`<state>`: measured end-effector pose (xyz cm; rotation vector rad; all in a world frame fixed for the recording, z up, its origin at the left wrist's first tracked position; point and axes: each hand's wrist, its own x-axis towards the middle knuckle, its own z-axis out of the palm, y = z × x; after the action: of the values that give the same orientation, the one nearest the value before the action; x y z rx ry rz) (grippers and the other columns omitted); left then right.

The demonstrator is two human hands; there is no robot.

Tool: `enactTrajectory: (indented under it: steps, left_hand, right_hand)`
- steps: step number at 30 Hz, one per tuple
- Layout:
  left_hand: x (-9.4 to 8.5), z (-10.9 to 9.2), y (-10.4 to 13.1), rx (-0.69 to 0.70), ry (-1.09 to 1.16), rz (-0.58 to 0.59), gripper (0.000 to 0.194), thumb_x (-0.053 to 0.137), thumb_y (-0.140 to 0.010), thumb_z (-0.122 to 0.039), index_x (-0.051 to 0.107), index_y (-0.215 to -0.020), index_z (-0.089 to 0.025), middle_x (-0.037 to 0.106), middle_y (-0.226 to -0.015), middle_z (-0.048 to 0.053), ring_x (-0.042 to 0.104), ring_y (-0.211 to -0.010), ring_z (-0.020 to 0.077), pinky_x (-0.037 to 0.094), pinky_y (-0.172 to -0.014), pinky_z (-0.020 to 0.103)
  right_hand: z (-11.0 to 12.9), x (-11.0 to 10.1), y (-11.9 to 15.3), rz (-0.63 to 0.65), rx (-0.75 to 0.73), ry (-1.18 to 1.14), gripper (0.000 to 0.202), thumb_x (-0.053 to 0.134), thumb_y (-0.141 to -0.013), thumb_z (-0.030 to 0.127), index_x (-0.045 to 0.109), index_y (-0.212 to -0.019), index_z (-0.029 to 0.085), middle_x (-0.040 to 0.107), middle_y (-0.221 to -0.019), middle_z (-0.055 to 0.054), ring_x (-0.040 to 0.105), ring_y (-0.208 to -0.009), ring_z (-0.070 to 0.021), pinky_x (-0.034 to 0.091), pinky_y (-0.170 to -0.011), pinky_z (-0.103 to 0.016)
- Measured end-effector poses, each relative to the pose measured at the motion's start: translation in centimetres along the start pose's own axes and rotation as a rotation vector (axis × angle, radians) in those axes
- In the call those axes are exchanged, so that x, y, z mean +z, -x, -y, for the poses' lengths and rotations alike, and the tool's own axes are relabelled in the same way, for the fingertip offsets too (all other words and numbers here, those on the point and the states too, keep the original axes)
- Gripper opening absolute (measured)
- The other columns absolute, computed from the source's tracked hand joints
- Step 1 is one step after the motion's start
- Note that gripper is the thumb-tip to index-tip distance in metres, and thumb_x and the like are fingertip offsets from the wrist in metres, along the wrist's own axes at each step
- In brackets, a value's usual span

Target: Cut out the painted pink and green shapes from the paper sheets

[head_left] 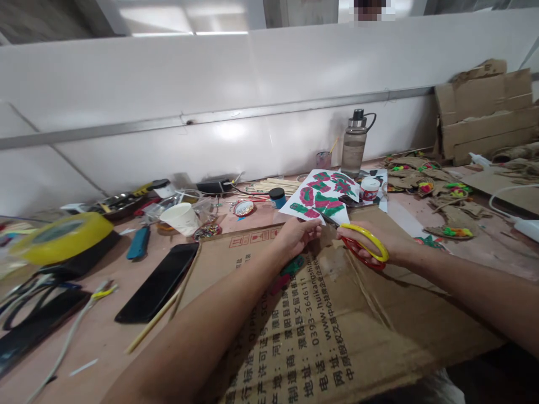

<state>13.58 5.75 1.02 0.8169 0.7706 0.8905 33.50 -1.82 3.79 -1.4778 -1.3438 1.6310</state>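
in the head view, a pair of scissors (375,239) with one yellow and one red handle is held in the right hand (393,245). the right fingers are closed around the handles, and the blades are pointed at the near edge of a white paper (306,196) painted with pink and green shapes. the left hand (295,235) is placed just beside that edge, with its fingers bent and brought close to the thumb. whether the paper is pinched by them cannot be told.

a big cardboard sheet (269,348) is laid under both hands. some green and pink pieces (293,265) are partly hidden by the left wrist. the far side of the paper is bordered by a water bottle (353,147), and a white jar (369,189) is set to its right. a blue jar (277,198) is seen near its left corner. farther left, a tilted paper cup (180,219), a black phone (158,285) and a yellow tape roll (63,235) are spread out, well apart from the scissors.
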Motion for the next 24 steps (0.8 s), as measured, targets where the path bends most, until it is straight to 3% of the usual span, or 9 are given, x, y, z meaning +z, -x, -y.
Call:
enactTrajectory:
  steps: [10,14,18,21,24]
  left_hand:
    - [-0.3,-0.3,0.0,0.024,-0.028,0.039,0.023,0.088,-0.071,-0.003,0.068,-0.079,-0.013,0.069,-0.07,0.001,0.063,-0.056,0.0089,0.056,-0.06,0.02]
    - [0.1,-0.7,0.2,0.004,-0.025,0.007,0.019,0.086,-0.083,-0.021,0.069,-0.083,-0.013,0.073,-0.072,0.007,0.068,-0.058,0.0146,0.059,-0.06,0.026]
    - [0.3,-0.9,0.1,0.072,0.039,-0.157,0.027,0.071,-0.097,-0.04,0.066,-0.084,-0.017,0.071,-0.069,0.007,0.069,-0.058,0.0184,0.059,-0.058,0.03]
    - [-0.1,-0.8,-0.2,0.171,0.045,-0.273,0.02,0.07,-0.098,-0.037,0.066,-0.09,-0.019,0.072,-0.072,0.004,0.069,-0.06,0.0182,0.059,-0.06,0.03]
    - [-0.7,-0.5,-0.6,0.252,0.007,-0.275,0.014,0.07,-0.097,-0.032,0.067,-0.092,-0.019,0.072,-0.075,0.002,0.068,-0.063,0.0174,0.057,-0.059,0.029]
  right_hand:
    - [0.6,0.3,0.5,-0.073,0.038,0.067,0.045,0.075,-0.084,0.063,0.057,-0.09,0.023,0.047,-0.05,0.008,0.039,-0.034,-0.0076,0.032,-0.032,-0.016]
    - [0.7,0.6,0.5,-0.09,-0.038,0.053,0.048,0.082,-0.076,0.061,0.057,-0.088,0.021,0.051,-0.055,0.007,0.04,-0.037,-0.0063,0.031,-0.032,-0.015]
    - [0.3,0.6,0.4,-0.115,-0.043,-0.004,0.047,0.084,-0.075,0.059,0.059,-0.089,0.021,0.055,-0.061,0.006,0.046,-0.042,-0.0057,0.034,-0.036,-0.013]
    - [0.1,0.6,0.6,-0.097,-0.021,0.011,0.043,0.078,-0.082,0.06,0.058,-0.088,0.022,0.055,-0.06,0.005,0.047,-0.041,-0.0078,0.035,-0.034,-0.015]
    - [0.3,0.7,1.0,-0.085,-0.058,0.074,0.046,0.078,-0.082,0.062,0.056,-0.083,0.022,0.052,-0.058,0.006,0.045,-0.04,-0.007,0.034,-0.034,-0.015]
